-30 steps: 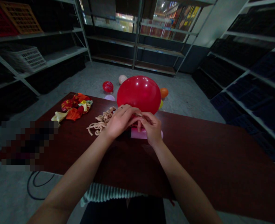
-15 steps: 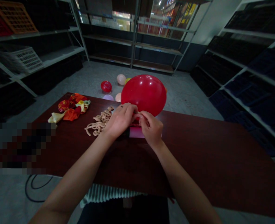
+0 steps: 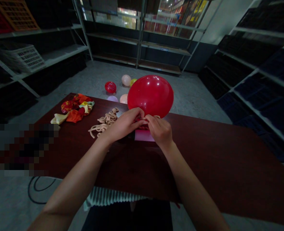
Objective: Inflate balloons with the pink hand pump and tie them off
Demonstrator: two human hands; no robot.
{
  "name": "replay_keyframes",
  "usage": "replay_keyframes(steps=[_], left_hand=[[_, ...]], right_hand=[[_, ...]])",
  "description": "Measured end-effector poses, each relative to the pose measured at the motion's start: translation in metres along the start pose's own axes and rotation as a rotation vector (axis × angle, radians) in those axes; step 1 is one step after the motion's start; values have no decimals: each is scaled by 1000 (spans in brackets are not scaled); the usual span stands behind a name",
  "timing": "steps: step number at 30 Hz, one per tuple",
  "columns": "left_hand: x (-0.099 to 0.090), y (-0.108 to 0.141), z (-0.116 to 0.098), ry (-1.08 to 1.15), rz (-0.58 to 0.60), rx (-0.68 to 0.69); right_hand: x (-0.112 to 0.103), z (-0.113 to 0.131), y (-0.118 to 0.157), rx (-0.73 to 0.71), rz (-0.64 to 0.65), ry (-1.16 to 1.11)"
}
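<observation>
A large inflated red balloon (image 3: pixel 153 93) stands just beyond my hands, above the far part of the table. My left hand (image 3: pixel 130 122) pinches the balloon's neck, thumb and fingers closed. Facing it, my right hand (image 3: pixel 160 131) is also closed at the neck, its fingertips meeting those of the left. Most of the neck is hidden by the fingers. A pink-purple object (image 3: pixel 143 136) lies on the table under my hands, partly covered. Beside my left hand is a tangled heap of beige cord (image 3: pixel 105 121).
Limp balloons (image 3: pixel 74 112) in orange, red and yellow lie at the left of the dark red-brown table (image 3: pixel 216 154). Several small inflated balloons, among them a red one (image 3: pixel 110 87), rest on the floor (image 3: pixel 96 75) beyond. Shelves (image 3: pixel 115 39) with crates (image 3: pixel 28 57) surround the area.
My fingers have shifted slightly at the balloon's neck, the left thumb now stretched further toward the right hand. The camera view has moved a little, and the balloon sits slightly further right in it.
</observation>
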State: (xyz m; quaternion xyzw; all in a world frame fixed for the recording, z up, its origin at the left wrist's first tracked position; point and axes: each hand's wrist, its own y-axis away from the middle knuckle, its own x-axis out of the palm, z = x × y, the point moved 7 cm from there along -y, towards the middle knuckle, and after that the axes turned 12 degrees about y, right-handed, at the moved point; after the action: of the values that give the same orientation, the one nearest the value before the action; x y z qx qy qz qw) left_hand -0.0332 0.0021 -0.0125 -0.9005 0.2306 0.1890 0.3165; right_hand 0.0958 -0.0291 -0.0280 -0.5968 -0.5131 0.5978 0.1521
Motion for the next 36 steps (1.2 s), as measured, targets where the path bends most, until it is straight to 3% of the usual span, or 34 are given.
replay_keyframes(steps=[3,10,15,20,26,33,36], left_hand=[[-1,2,-1,-13,54,27],[-12,5,-10,-147,-29,145],[-15,9,-12,-220,-110,207],[-18,10,-12,-225,-192,234],[-18,16,-26,-277,-271,407],[-17,26,-35,-393,-390,487],[-17,29,-36,-363,-472,460]], right_hand=[[1,-1,0,54,19,-113],[10,-10,-2,434,163,-608],[20,-12,0,581,178,-893],[29,-11,4,668,179,-1069],[26,-8,0,718,97,-1224],[22,5,-2,766,146,-1309],[22,13,-2,781,207,-1357]])
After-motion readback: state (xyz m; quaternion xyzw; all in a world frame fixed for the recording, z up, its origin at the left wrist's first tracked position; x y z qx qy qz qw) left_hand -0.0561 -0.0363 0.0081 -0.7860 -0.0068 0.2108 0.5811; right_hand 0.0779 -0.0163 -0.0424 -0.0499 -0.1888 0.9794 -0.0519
